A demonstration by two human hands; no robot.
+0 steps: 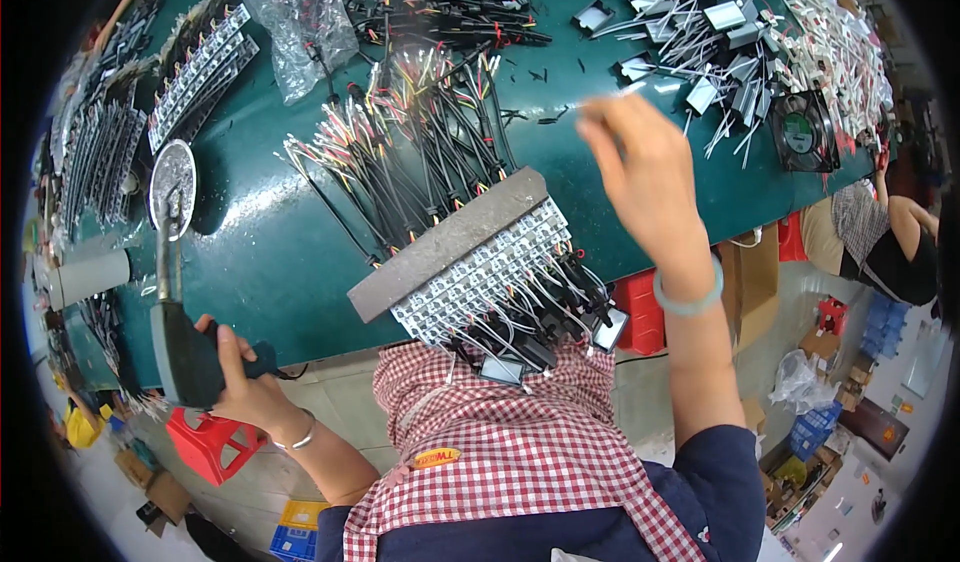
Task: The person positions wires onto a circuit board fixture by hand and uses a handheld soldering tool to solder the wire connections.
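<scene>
My left hand (245, 387) grips a soldering gun (185, 347) by its dark handle. The gun's metal barrel points away from me, and its tip is over a round metal dish (172, 190). Raised above the right part of the table, my right hand (645, 167) has thumb and fingers apart, with nothing visible between them. Between my hands lies a tilted row of small circuit boards (485, 272), with a grey bar (450, 242) along its far side. Black cables (440, 162) with coloured wire ends fan out beyond the bar. White-wired black modules (530, 347) hang at the near edge.
Silvery-faced modules with white leads (720, 22) pile up at the far right, beside a small black fan (803, 132). More board strips (200, 77) lie at the left, near a clear plastic bag (300, 32). Red stools (215, 447) stand below; another person (880, 237) sits at right.
</scene>
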